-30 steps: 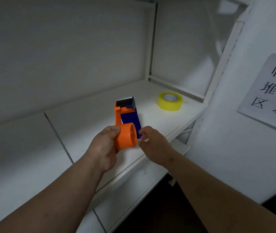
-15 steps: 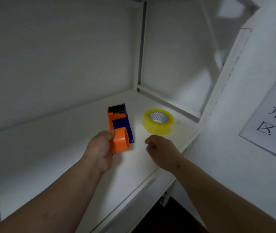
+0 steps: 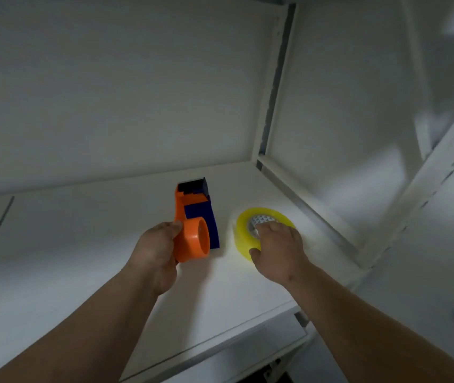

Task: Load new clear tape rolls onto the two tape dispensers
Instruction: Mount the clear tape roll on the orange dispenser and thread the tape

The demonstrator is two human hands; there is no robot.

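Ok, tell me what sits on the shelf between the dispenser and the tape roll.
Nothing: the head view shows bare white shelf between the dispenser and the tape roll.

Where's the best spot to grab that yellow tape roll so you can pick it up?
Probably from above: the tape roll lies flat on the shelf, hole up. A thumb on the outer wall and fingers in the core pinch the ring, as the right hand does now.
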